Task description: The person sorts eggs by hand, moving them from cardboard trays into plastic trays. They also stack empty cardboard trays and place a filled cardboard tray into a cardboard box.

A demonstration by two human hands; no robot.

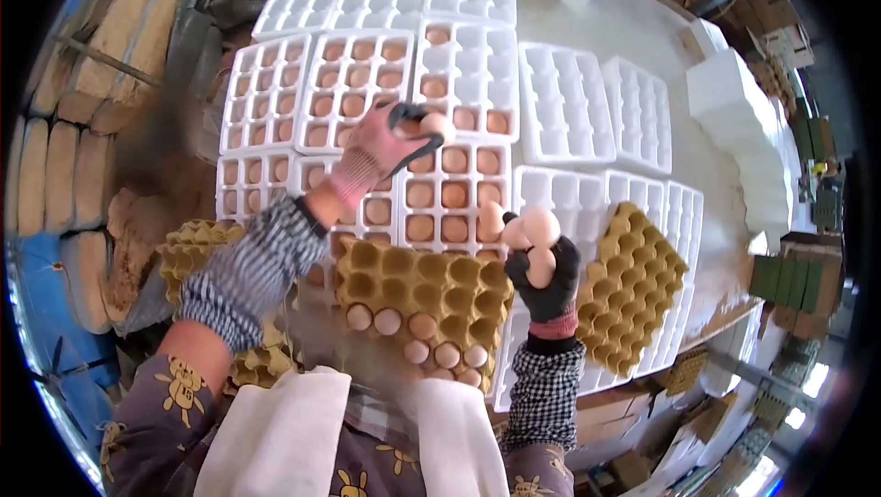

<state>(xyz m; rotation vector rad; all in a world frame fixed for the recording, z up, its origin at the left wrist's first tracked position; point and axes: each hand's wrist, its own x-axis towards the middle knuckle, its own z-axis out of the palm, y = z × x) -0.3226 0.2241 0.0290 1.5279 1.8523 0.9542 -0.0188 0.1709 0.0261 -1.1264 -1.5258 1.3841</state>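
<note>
My left hand (pixel 381 144), in a pink glove with dark fingertips, reaches over the white foam egg trays and grips an egg (pixel 436 126) between thumb and fingers. Below it is a foam tray (pixel 437 247) with eggs in its cells. My right hand (pixel 548 272), gloved in black and pink, cradles several eggs (pixel 540 226) in its palm and fingers. Nearest my body lies a brown pulp egg tray (pixel 427 268), partly filled with eggs. A foam tray (pixel 500 52) beyond my left hand has eggs in only some of its cells.
A bare brown pulp tray (pixel 633 290) lies on foam trays at the right. Vacant foam trays (pixel 566 102) sit farther back. Stacked white foam (pixel 743 130) stands at the table's right edge. Full sacks (pixel 128 29) are piled on the left.
</note>
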